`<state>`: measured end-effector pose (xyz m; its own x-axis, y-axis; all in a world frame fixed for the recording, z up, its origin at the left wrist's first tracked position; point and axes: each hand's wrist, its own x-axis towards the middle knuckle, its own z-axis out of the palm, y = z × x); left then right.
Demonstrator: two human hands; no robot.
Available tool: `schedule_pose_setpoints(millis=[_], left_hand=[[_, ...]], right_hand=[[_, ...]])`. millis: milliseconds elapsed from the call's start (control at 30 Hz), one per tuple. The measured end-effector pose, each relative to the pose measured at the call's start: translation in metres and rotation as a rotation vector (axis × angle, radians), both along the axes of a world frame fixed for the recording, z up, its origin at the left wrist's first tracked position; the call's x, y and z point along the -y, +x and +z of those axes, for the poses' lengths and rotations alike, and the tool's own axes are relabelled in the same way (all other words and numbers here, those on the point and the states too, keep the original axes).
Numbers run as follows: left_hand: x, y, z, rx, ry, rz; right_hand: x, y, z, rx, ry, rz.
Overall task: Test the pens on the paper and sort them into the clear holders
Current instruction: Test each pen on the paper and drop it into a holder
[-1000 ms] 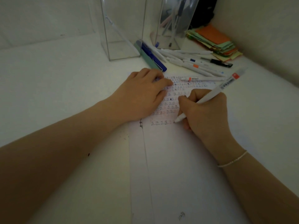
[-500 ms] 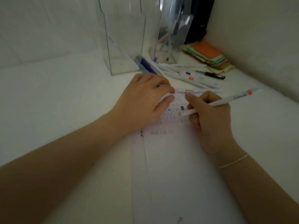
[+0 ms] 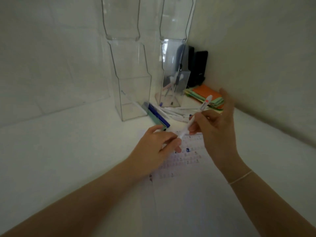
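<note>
A white pen (image 3: 195, 119) with a red-orange band near its top sits at centre frame, lifted off the paper (image 3: 188, 194) and slanting up to the right. The right hand (image 3: 217, 134) pinches its middle between thumb and curled fingers (image 3: 194, 128), the remaining fingers spread behind. The left hand (image 3: 153, 149) nips the lower tip, fingers curled in around it — perhaps capping it.

It looks light, stiff and smooth, likely slippery; mid-barrel seems the surest place to hold.

Two tall clear holders stand at upper centre: the left holder (image 3: 131, 79) looks nearly empty, the right holder (image 3: 174, 74) has a few pens, too blurred to count. Between them on the counter (image 3: 59, 151) lie a blue pen (image 3: 159, 115), a green pen (image 3: 154, 119) and a heap of white pens (image 3: 176, 113) — several, not countable.
</note>
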<state>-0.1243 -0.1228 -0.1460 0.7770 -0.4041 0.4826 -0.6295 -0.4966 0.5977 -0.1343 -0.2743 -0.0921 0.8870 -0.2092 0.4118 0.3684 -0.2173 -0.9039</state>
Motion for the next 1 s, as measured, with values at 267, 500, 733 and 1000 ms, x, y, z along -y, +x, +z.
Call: schedule_pose_setpoints(millis=[267, 500, 733, 1000], left_hand=[[-0.001, 0.003, -0.012, 0.07, 0.043, 0.066], [-0.022, 0.022, -0.004, 0.142, 0.117, 0.454], [-0.039, 0.03, -0.011, -0.091, 0.299, 0.379], [-0.04, 0.033, -0.022, -0.124, 0.519, 0.363]], right_hand=[[0.001, 0.009, 0.0, 0.013, -0.042, 0.067], [-0.031, 0.046, 0.066, 0.244, -0.078, -0.001], [-0.111, 0.112, 0.11, 0.22, -0.387, 0.127], [-0.14, 0.142, 0.082, -0.183, -0.969, 0.408]])
